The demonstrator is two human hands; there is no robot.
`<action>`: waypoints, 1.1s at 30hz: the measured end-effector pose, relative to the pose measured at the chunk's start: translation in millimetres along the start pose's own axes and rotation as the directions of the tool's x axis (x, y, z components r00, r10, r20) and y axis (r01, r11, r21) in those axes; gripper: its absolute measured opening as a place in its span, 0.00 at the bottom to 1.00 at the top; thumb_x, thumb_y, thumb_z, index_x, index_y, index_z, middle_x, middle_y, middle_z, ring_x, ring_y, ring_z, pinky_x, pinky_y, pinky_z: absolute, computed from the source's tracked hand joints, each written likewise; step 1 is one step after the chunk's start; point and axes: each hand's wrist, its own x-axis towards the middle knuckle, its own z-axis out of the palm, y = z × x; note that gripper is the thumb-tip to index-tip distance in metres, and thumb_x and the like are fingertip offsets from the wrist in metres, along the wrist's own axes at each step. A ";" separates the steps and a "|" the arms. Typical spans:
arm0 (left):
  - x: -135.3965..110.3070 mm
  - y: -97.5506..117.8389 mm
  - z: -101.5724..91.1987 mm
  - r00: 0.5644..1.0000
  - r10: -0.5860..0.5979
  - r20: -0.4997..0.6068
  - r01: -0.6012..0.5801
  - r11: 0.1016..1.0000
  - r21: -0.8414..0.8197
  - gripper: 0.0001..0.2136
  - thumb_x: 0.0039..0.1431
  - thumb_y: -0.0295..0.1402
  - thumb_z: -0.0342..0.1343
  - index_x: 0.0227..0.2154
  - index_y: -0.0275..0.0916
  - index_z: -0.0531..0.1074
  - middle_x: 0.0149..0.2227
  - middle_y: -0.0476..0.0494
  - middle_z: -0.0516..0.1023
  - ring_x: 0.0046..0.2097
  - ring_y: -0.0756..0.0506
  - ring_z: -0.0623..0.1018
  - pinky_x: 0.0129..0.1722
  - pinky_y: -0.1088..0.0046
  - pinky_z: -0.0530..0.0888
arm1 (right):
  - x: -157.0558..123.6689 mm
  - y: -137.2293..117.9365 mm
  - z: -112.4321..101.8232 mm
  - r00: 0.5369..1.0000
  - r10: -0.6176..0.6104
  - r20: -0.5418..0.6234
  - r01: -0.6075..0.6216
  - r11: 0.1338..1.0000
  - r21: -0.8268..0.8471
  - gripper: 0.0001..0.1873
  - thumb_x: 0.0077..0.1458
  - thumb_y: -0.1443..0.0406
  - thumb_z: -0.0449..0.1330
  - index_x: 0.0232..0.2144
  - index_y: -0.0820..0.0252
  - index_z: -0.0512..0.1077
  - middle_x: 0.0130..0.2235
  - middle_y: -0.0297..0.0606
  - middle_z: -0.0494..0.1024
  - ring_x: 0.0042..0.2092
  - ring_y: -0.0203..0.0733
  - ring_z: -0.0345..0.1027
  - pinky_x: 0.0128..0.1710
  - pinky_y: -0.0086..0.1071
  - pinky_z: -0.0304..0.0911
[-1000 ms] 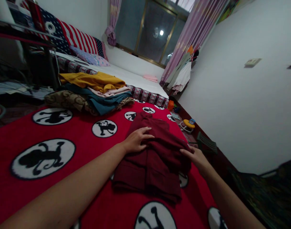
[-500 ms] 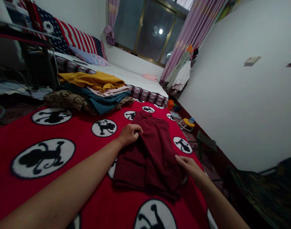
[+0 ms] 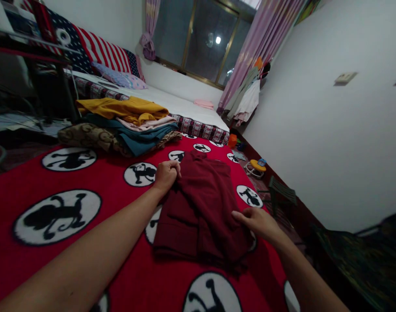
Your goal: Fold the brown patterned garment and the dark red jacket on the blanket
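A dark red garment (image 3: 201, 203) lies partly folded on a red blanket (image 3: 87, 182) printed with black figures in white circles. My left hand (image 3: 166, 173) is closed on the garment's left edge near its far end. At the garment's near right edge rests my right hand (image 3: 254, 221), fingers curled and pinching the cloth.
A pile of folded clothes (image 3: 129, 121), yellow on top of pink and teal, sits at the blanket's far left. Behind it runs a bed (image 3: 185, 106) with a flag-patterned cover. A small stool (image 3: 257, 167) and toys lie on the floor by the white wall at right.
My left hand went from lying flat on the garment to gripping its left edge and moved further away. The right hand slid leftward over the cloth, and the garment now lies flatter.
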 end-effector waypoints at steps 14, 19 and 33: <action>0.3 -5.2 -0.2 0.962 -0.064 0.266 -0.066 0.890 0.451 0.16 0.52 0.32 0.61 0.46 0.43 0.75 0.40 0.44 0.78 0.43 0.41 0.78 0.46 0.65 0.73 | 124.2 -35.5 55.2 0.761 -0.594 -0.261 0.612 0.790 -0.016 0.21 0.64 0.65 0.48 0.56 0.53 0.70 0.57 0.44 0.71 0.60 0.45 0.63 0.58 0.43 0.61; -1.1 -13.1 0.5 0.903 0.285 0.322 -0.374 0.890 0.259 0.22 0.50 0.20 0.55 0.49 0.42 0.74 0.56 0.42 0.70 0.57 0.41 0.69 0.59 0.61 0.67 | 89.1 -4.2 33.8 0.631 -0.763 -0.138 0.730 0.645 -0.228 0.25 0.65 0.67 0.48 0.62 0.46 0.61 0.69 0.40 0.50 0.64 0.46 0.57 0.59 0.43 0.62; -29.5 20.6 -86.7 0.271 0.161 0.949 -0.526 0.850 0.006 0.38 0.45 0.17 0.56 0.59 0.55 0.65 0.70 0.49 0.46 0.70 0.35 0.46 0.65 0.50 0.52 | 6.9 40.3 7.3 0.438 -0.860 0.261 0.898 0.403 -0.179 0.37 0.56 0.67 0.57 0.66 0.50 0.52 0.68 0.41 0.52 0.69 0.48 0.44 0.65 0.48 0.49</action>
